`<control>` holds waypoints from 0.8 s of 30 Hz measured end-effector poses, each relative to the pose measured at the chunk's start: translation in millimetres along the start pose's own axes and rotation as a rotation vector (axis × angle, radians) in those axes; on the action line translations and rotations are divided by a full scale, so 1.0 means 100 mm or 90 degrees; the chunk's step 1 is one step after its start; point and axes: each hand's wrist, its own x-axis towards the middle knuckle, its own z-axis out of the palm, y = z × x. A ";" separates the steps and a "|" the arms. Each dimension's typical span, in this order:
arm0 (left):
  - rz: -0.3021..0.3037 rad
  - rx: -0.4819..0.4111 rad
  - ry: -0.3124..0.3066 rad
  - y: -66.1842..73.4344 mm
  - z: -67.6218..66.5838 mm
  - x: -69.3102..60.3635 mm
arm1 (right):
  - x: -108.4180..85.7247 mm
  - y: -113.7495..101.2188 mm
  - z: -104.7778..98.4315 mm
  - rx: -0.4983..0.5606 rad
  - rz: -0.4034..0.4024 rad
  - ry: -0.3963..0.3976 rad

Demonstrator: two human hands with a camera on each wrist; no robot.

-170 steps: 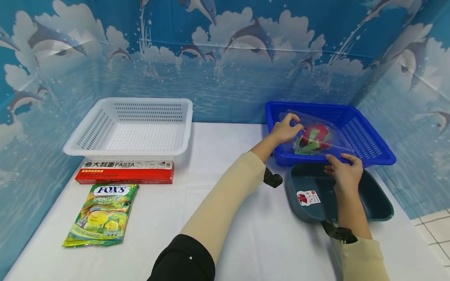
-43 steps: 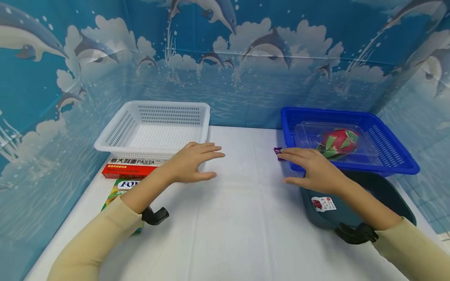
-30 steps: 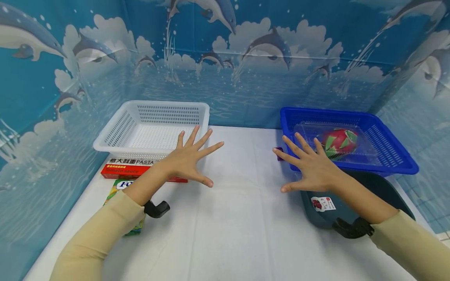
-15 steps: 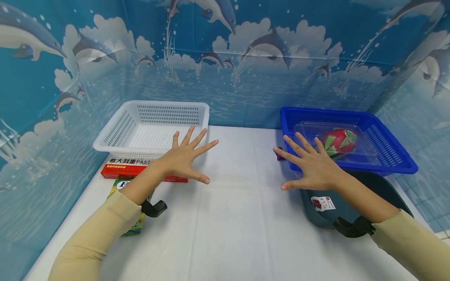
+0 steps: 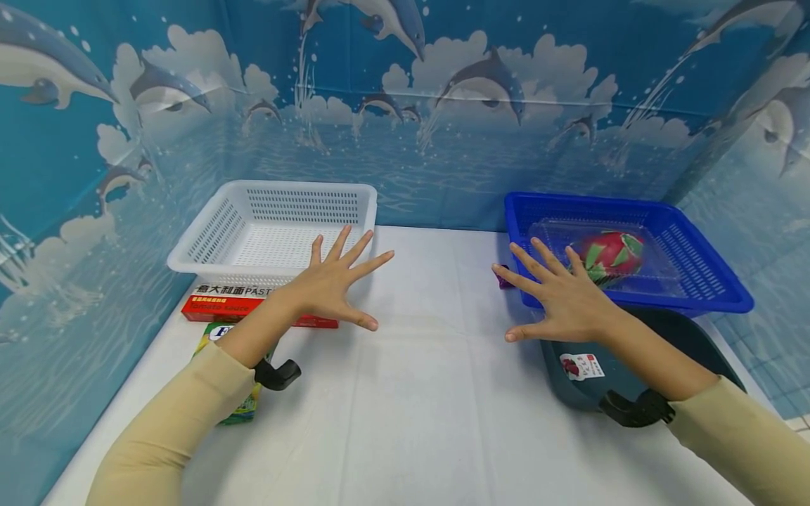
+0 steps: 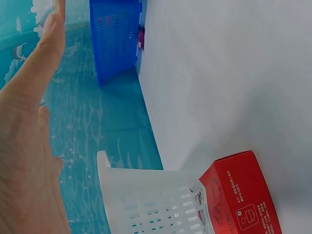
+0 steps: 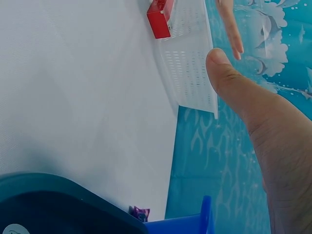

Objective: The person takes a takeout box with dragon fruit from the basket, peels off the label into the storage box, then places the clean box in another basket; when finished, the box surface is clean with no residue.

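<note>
My left hand (image 5: 324, 284) hovers with fingers spread in front of the white basket (image 5: 272, 270), above the red pasta box (image 5: 218, 308). Partly hidden under that forearm lies a green and yellow Fox's candy bag (image 5: 243, 411). My right hand (image 5: 569, 302), also spread and holding nothing, is over the near left side of the blue basket (image 5: 721, 295) and the edge of the dark green basin (image 5: 569, 393). Inside the blue basket are a red and green dragon fruit (image 5: 616, 254) and a clear plastic cover or box (image 5: 664, 270). A small purple wrapped piece (image 7: 140, 213) lies beside the blue basket.
A white cloth covers the table (image 5: 411, 422), with bare cloth between the two hands. A dolphin-print curtain (image 5: 411, 169) hangs behind and along both sides. The basin stands right in front of the blue basket and carries a small sticker (image 5: 582, 367).
Several seconds ago both hands were at the clear plastic over the dragon fruit. They have since drawn back and their fingers have fanned out. Over the last half second both stay nearly still.
</note>
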 end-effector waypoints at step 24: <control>0.013 0.005 -0.012 0.02 -0.04 0.08 | -0.03 0.03 -0.03 -0.007 0.003 0.008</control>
